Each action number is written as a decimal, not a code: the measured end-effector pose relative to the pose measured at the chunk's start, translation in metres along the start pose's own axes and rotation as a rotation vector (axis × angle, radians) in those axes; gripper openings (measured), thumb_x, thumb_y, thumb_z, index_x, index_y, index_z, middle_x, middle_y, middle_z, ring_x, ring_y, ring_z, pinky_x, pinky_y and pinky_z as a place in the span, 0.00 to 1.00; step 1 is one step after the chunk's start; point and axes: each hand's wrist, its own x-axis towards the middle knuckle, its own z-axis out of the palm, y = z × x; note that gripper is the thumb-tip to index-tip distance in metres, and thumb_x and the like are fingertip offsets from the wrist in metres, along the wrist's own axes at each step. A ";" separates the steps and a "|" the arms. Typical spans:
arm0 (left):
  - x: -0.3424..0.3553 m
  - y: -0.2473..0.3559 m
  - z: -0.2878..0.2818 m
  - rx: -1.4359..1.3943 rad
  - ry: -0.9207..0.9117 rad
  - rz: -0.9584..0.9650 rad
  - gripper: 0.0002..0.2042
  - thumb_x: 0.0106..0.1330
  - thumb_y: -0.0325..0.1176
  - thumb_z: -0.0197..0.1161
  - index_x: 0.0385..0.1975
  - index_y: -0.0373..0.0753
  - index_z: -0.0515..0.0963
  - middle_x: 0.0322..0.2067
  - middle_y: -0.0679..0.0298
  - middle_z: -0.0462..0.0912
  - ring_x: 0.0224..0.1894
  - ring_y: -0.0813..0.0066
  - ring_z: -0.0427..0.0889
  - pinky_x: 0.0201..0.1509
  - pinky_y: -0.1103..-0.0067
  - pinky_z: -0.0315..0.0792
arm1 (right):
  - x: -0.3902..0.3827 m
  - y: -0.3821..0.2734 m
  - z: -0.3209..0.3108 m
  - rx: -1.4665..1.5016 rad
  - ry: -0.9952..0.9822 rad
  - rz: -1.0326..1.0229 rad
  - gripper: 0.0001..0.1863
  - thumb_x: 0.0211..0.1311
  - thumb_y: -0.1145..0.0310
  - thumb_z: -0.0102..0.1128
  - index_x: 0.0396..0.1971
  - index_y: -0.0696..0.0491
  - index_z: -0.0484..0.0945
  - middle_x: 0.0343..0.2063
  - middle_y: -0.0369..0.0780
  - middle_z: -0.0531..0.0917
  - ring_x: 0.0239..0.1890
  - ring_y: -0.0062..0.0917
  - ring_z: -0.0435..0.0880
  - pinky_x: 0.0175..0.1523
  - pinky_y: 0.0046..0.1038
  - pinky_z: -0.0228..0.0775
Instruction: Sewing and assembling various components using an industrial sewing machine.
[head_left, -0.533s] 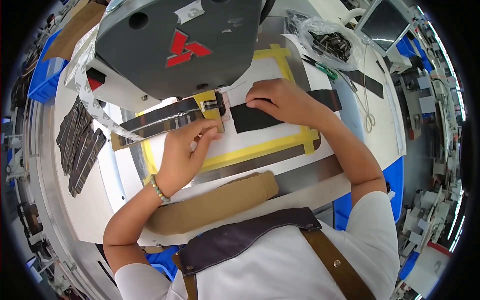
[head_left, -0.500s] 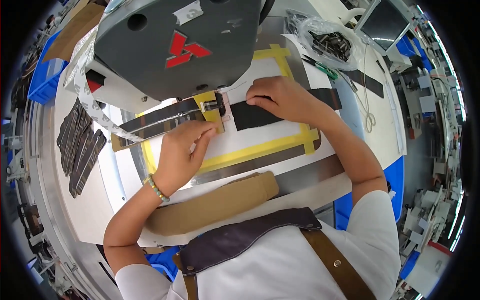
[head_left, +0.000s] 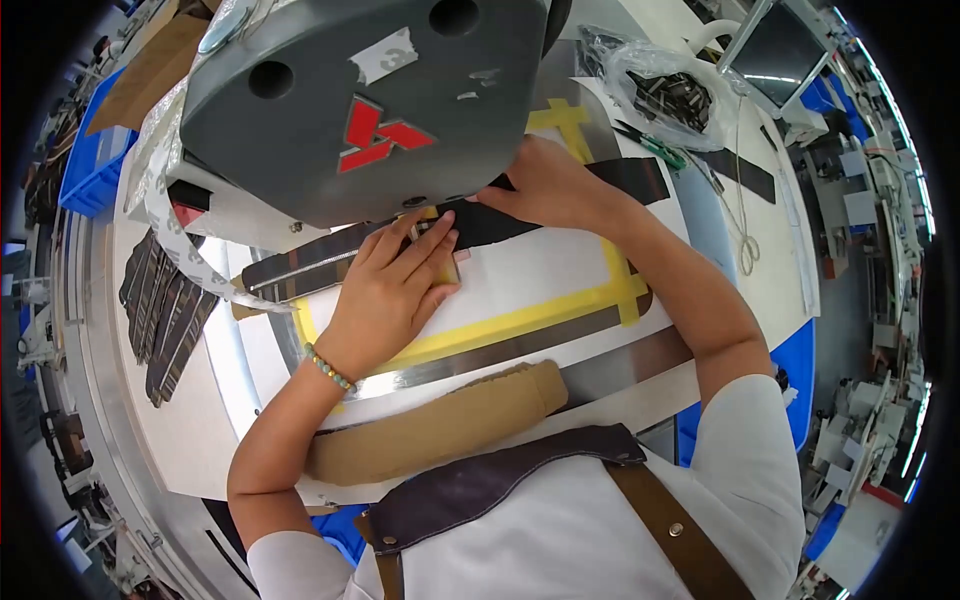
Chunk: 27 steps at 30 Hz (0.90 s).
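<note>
Touching the right end of the dark zippered strip (head_left: 310,266) with the left hand (head_left: 388,288), flattened and loosely spread; stretching away leftward from that hand, with a long axis rising slightly toward the right hand (head_left: 550,190). Touching the black fabric strip (head_left: 495,228) with the curled right hand, impossible to tell whether pinched; nearer to the right hand, reaching out on both sides beneath, roughly in line with the zippered strip
</note>
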 end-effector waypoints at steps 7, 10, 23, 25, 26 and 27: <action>0.002 0.003 0.003 0.003 -0.059 -0.037 0.28 0.66 0.38 0.74 0.64 0.32 0.80 0.73 0.58 0.76 0.76 0.49 0.70 0.73 0.57 0.69 | 0.000 0.000 -0.002 0.041 0.029 -0.014 0.08 0.65 0.63 0.70 0.33 0.52 0.86 0.28 0.41 0.89 0.30 0.38 0.88 0.39 0.38 0.77; 0.003 0.005 0.001 0.062 -0.082 -0.029 0.28 0.71 0.43 0.70 0.66 0.33 0.79 0.73 0.55 0.75 0.72 0.48 0.71 0.77 0.56 0.67 | 0.000 -0.001 -0.002 -0.003 0.028 0.014 0.08 0.64 0.63 0.70 0.32 0.52 0.86 0.28 0.40 0.89 0.31 0.38 0.88 0.39 0.38 0.78; 0.002 0.006 0.003 0.074 -0.114 -0.010 0.29 0.69 0.43 0.71 0.67 0.34 0.76 0.75 0.50 0.71 0.76 0.48 0.68 0.76 0.56 0.66 | -0.002 0.004 0.003 -0.036 0.029 0.029 0.08 0.63 0.62 0.70 0.33 0.52 0.85 0.28 0.40 0.89 0.32 0.38 0.89 0.40 0.39 0.79; 0.003 0.005 0.002 0.073 -0.116 -0.018 0.29 0.69 0.43 0.71 0.66 0.34 0.77 0.75 0.51 0.71 0.77 0.48 0.68 0.76 0.56 0.66 | -0.001 0.003 0.003 -0.031 0.066 -0.026 0.09 0.64 0.62 0.70 0.33 0.51 0.86 0.26 0.40 0.89 0.30 0.39 0.89 0.39 0.40 0.79; 0.004 0.003 0.001 0.058 -0.137 -0.019 0.29 0.68 0.43 0.72 0.66 0.36 0.77 0.75 0.52 0.71 0.77 0.48 0.68 0.77 0.56 0.66 | -0.001 0.002 0.002 -0.044 0.036 0.001 0.09 0.64 0.62 0.70 0.33 0.51 0.86 0.26 0.40 0.89 0.30 0.39 0.89 0.39 0.40 0.79; 0.004 0.001 -0.001 0.035 -0.118 -0.018 0.30 0.67 0.43 0.73 0.66 0.37 0.77 0.75 0.54 0.71 0.76 0.48 0.68 0.77 0.56 0.65 | 0.000 0.000 0.000 -0.020 0.030 0.007 0.08 0.64 0.63 0.71 0.34 0.52 0.86 0.30 0.40 0.89 0.34 0.39 0.89 0.42 0.39 0.79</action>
